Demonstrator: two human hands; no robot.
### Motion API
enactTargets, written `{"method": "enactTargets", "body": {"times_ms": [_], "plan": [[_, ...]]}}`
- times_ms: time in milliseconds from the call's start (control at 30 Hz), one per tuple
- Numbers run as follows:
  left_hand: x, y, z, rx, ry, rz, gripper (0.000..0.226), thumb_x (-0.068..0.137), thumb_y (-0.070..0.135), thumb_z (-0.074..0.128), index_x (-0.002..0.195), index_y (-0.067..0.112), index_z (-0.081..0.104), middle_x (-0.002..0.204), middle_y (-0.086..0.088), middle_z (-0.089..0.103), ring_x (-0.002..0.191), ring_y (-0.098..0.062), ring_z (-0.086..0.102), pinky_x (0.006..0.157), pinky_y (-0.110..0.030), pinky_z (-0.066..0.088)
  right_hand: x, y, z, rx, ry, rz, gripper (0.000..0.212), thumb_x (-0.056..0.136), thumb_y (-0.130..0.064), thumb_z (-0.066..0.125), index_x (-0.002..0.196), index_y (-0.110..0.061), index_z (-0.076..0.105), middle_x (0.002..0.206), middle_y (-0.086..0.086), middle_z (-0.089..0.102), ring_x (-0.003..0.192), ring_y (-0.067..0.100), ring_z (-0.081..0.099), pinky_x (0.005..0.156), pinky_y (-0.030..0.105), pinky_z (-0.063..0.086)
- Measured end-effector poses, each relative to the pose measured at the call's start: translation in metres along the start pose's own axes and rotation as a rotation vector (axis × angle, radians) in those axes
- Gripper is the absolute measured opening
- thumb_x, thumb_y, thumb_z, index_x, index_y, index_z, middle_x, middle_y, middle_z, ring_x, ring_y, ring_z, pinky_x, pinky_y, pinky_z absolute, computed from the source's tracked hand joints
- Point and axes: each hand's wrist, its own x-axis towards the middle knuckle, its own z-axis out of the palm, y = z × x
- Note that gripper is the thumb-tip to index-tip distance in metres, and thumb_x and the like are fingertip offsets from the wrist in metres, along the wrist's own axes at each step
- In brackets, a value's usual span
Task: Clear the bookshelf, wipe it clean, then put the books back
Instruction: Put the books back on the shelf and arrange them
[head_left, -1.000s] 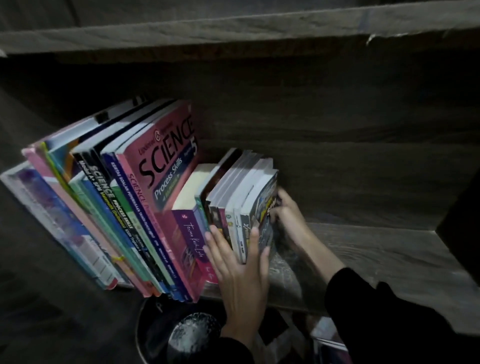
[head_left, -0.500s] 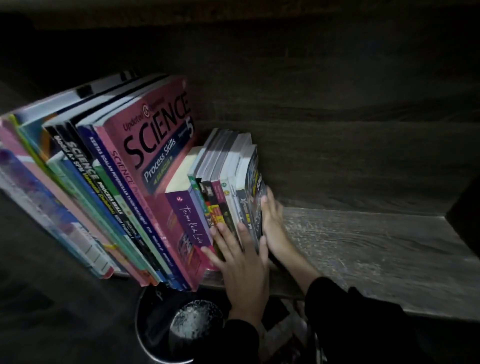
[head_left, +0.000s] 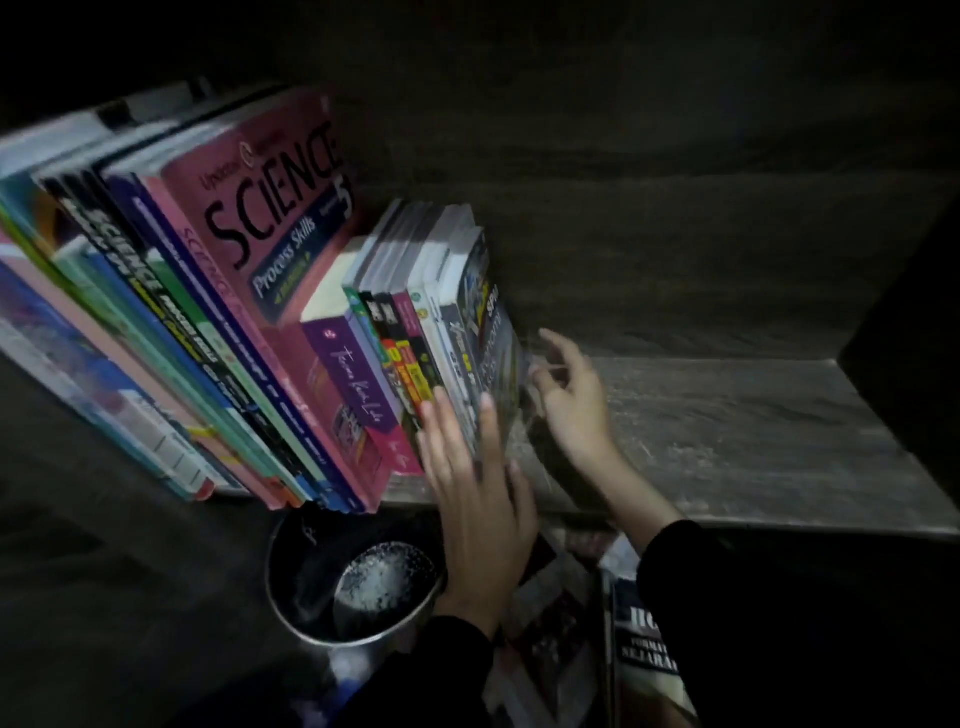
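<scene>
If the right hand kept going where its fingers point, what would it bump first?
Most likely the cover of the rightmost book: the right hand aims its fingers up-left at it across a small gap. The picture is blurry, so they may in fact be touching.

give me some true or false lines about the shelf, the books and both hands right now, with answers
1. The books fill only the left part of the shelf. True.
2. The pink Science book lies flat on the shelf. False: it stands in the row, leaning.
3. The left hand presses straight fingers against the spines of the small books. True.
4. The right hand holds a cloth. False: it holds nothing, its fingers spread beside the rightmost small book.
5. The metal pot sits on the shelf. False: it is below the shelf's front edge.
</scene>
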Motion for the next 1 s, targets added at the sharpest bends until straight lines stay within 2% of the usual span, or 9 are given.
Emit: {"method": "enactTargets", "body": {"times_ms": [133,300,400,500,600,667,767,867,1000], "plan": [[-0.034,0.027,-0.007,-0.255,-0.059,0.133,0.039,0.086,0.007,0.043,0.124,0.014,0.049,0.125,-0.017,0.054,0.117,-0.031,0.049,0.105,-0.033,0.032,-0.069,0.003,-0.045,0.065,0.203,-0.18,0.031,0.083,0.001,0.044,0.092,-0.019,0.066,0.089,0.002,0.068,0.082,0.008,0.062,0.072,0.015,0.046],[-0.103,0.051,0.026,-0.367,-0.325,0.024,0.035,0.084,0.012,0.045,0.119,0.017,0.052,0.116,-0.005,0.051,0.105,-0.024,0.052,0.093,-0.033,0.042,-0.151,0.096,-0.088,-0.107,0.34,-0.08,0.026,0.077,-0.015,0.039,0.072,-0.015,0.064,0.072,-0.003,0.064,0.071,0.014,0.06,0.068,0.027,0.047],[-0.146,0.051,0.061,-0.307,-0.514,-0.13,0.041,0.087,0.022,0.044,0.128,0.02,0.044,0.118,-0.009,0.055,0.107,-0.03,0.055,0.095,-0.035,0.039,-0.178,0.168,-0.117,-0.256,0.42,0.2,0.034,0.075,-0.024,0.037,0.082,-0.012,0.068,0.085,0.003,0.067,0.086,0.029,0.063,0.078,0.037,0.047],[-0.19,0.042,0.1,-0.249,-0.719,-0.297,0.056,0.087,0.041,0.045,0.136,0.016,0.039,0.128,-0.018,0.057,0.113,-0.037,0.056,0.097,-0.037,0.044,-0.189,0.223,-0.14,-0.469,0.348,0.511,0.05,0.083,-0.038,0.041,0.115,-0.005,0.064,0.106,0.02,0.064,0.106,0.04,0.053,0.091,0.044,0.041],[-0.227,0.034,0.132,-0.264,-0.858,-0.429,0.087,0.082,0.067,0.039,0.148,0.011,0.03,0.146,-0.018,0.041,0.131,-0.036,0.043,0.109,-0.032,0.027,-0.196,0.256,-0.152,-0.537,0.154,0.737,0.078,0.085,-0.055,0.061,0.147,-0.019,0.031,0.133,0.024,0.049,0.123,0.041,0.041,0.104,0.045,0.03],[-0.239,0.032,0.145,-0.314,-0.896,-0.533,0.102,0.074,0.075,0.04,0.15,0.009,0.025,0.15,-0.017,0.036,0.136,-0.032,0.037,0.111,-0.022,0.012,-0.2,0.273,-0.154,-0.513,0.012,0.839,0.101,0.075,-0.063,0.066,0.152,-0.034,0.006,0.145,0.022,0.035,0.132,0.04,0.033,0.109,0.046,0.025],[-0.253,0.031,0.161,-0.444,-0.979,-0.733,0.1,0.078,0.061,0.058,0.153,0.013,0.011,0.146,-0.006,0.042,0.128,-0.022,0.045,0.097,-0.005,0.023,-0.206,0.295,-0.154,-0.398,-0.066,0.926,0.115,0.064,-0.073,0.069,0.142,-0.056,-0.014,0.153,0.016,0.025,0.138,0.036,0.027,0.112,0.049,0.023],[-0.27,0.028,0.176,-0.611,-1.024,-0.926,0.091,0.084,0.019,0.073,0.152,0.015,0.012,0.137,-0.004,0.053,0.116,-0.013,0.057,0.079,-0.002,0.041,-0.211,0.322,-0.155,-0.308,-0.017,0.935,0.119,0.044,-0.087,0.069,0.125,-0.075,-0.017,0.148,0.006,0.039,0.135,0.029,0.038,0.11,0.053,0.032],[-0.28,0.031,0.188,-0.69,-0.936,-1.062,0.082,0.073,0.015,0.077,0.141,0.005,0.032,0.122,-0.002,0.058,0.099,0.006,0.06,0.076,-0.004,0.044,-0.206,0.315,-0.158,-0.271,-0.023,0.958,0.118,0.058,-0.066,0.079,0.144,-0.055,0.0,0.137,-0.003,0.053,0.122,0.025,0.052,0.099,0.034,0.039]]}}
